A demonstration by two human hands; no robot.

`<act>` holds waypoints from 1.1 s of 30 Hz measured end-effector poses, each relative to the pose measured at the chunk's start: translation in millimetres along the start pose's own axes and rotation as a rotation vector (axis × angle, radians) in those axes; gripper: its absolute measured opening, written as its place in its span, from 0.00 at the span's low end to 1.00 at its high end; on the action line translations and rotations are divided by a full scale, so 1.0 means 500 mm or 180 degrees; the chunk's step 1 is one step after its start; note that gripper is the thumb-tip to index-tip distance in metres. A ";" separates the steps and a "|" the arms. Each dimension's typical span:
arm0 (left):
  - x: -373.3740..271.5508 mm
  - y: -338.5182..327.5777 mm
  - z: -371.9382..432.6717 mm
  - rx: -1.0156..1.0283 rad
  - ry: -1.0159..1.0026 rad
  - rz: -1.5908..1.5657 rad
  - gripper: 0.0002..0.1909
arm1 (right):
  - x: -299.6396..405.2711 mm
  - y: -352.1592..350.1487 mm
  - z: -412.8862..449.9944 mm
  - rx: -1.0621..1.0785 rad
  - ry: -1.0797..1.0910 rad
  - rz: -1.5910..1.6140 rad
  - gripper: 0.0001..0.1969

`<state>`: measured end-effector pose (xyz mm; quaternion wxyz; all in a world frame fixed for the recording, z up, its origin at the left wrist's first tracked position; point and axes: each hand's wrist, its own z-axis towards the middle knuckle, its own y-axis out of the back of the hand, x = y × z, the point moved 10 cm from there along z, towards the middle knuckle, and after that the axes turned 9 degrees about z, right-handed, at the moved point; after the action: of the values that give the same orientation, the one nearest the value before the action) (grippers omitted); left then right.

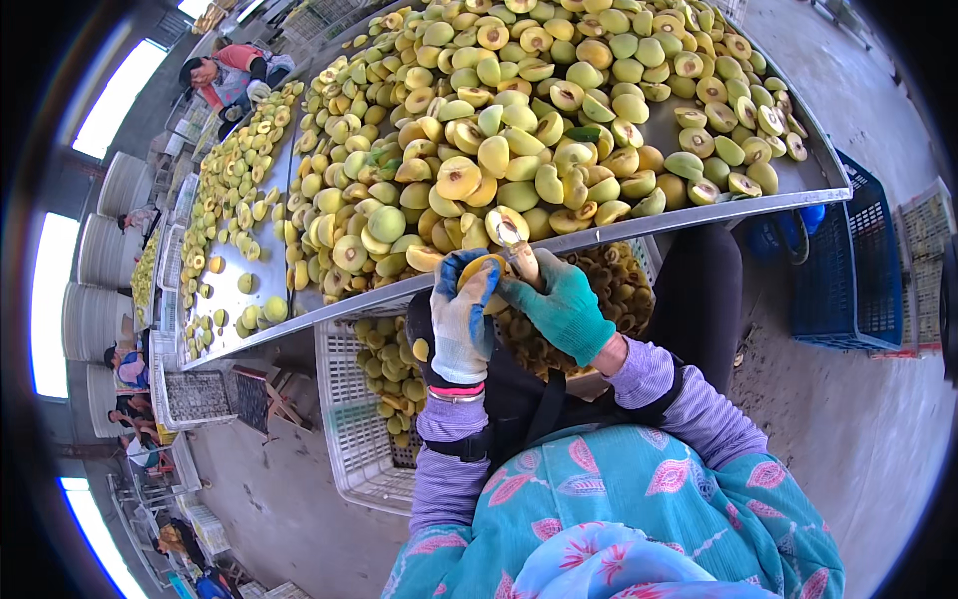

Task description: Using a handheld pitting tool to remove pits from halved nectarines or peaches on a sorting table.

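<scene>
My left hand (464,318), in a white and blue work glove, holds a yellow half of stone fruit (481,268) at the table's near edge. In my right hand (565,307), gloved in green, is a pitting tool (526,265) with a wooden handle and a metal loop at its tip. The loop points away from me, in front of a cut fruit half on the pile. Both hands are close together, the right thumb near the left fingers. Beyond them a heap of halved green-yellow stone fruit (516,142) covers much of the metal table (696,215).
Below the table edge stand a white plastic crate (352,449) of fruit halves and a container of brownish pieces (617,288). A blue crate (842,299) is at the right. A co-worker (236,78) sits at the far left; other people are farther back.
</scene>
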<state>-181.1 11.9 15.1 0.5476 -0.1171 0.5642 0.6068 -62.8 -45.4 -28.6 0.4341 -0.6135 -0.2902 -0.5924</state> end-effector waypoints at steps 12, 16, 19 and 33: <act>0.087 -0.039 -0.012 -0.0171 0.0986 -0.2041 0.14 | 0.009 -0.060 -0.018 0.0519 0.0395 -0.0842 0.18; 0.032 0.007 0.008 -0.0180 -0.0150 -0.0013 0.18 | -0.016 -0.045 -0.043 0.0841 -0.0430 -0.1190 0.13; 0.016 0.008 0.001 -0.0130 -0.0362 0.0499 0.19 | -0.003 -0.027 -0.045 0.0488 -0.0136 -0.1183 0.12; 0.094 -0.011 -0.004 -0.0366 0.0944 -0.1885 0.17 | -0.012 -0.032 -0.043 0.0091 0.0119 -0.1147 0.15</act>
<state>-195.4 34.0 -24.4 0.6045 -0.3936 0.5440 0.4286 -87.8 -55.8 -33.1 0.3349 -0.5343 -0.3956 -0.6677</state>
